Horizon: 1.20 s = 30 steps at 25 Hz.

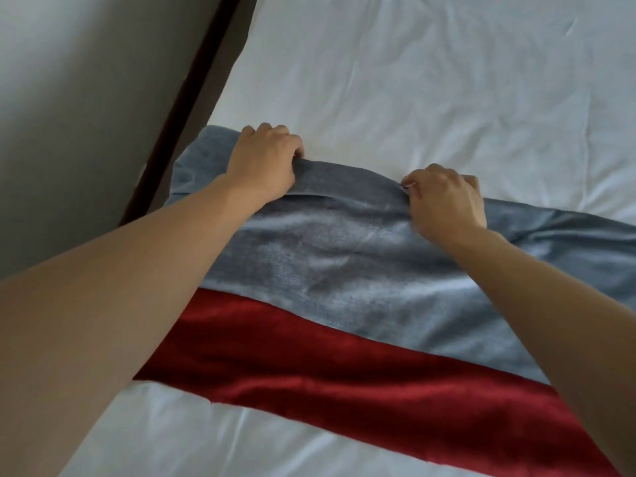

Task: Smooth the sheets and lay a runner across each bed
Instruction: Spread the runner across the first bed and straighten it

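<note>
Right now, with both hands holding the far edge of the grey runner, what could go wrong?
The left hand and right hand pinch only a folded-over strip of the grey runner, so a pull may leave that fold. Dragging could also crease the wrinkled white sheet or shift the red runner.

Head view — close, downward over bed (430, 80)
</note>
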Motion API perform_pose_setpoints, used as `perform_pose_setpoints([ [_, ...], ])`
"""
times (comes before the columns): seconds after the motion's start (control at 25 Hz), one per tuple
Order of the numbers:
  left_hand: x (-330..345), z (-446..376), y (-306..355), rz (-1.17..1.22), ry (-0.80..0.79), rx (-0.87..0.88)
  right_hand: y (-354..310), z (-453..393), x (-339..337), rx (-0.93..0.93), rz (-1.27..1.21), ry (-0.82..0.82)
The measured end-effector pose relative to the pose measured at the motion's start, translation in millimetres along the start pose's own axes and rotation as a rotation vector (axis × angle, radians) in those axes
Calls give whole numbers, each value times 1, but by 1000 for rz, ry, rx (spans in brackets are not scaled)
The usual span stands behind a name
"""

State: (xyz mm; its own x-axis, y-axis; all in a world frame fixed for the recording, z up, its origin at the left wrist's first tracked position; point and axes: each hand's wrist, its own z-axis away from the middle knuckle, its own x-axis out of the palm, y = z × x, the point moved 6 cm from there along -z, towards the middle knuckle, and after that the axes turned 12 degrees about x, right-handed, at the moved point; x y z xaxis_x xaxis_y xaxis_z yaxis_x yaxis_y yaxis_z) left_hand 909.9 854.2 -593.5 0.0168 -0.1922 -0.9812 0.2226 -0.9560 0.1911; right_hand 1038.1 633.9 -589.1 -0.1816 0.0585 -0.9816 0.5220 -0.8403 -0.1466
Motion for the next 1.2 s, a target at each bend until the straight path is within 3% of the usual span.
perform_pose_setpoints([
  [0.2,-8,-6,-24,70,27,-22,4,-7,6,36,-12,-53],
  [0.4,-18,-22,-47,42,98,-85,8,-34,-14,176,-90,118],
  [0.56,-17,-10,-34,22,251,7,-12,-36,-3,100,-112,101],
  [0.68,-3,11,-28,91,123,96,-17,-31,4,69,-113,97],
  [0.8,-5,12,-55,133,87,-5,-17,-35,4,75,-123,113],
  [0.96,-2,11,-73,256,-178,-63,-17,-37,5,63,-125,108],
  [1.0,-6,8,-74,264,-164,-45,-17,-37,6,64,-121,103],
  [1.12,-34,-12,-78,176,186,-33,-19,-45,4,102,-142,128],
  [1.2,-39,-24,-72,42,272,-39,-20,-49,3,144,-151,137],
])
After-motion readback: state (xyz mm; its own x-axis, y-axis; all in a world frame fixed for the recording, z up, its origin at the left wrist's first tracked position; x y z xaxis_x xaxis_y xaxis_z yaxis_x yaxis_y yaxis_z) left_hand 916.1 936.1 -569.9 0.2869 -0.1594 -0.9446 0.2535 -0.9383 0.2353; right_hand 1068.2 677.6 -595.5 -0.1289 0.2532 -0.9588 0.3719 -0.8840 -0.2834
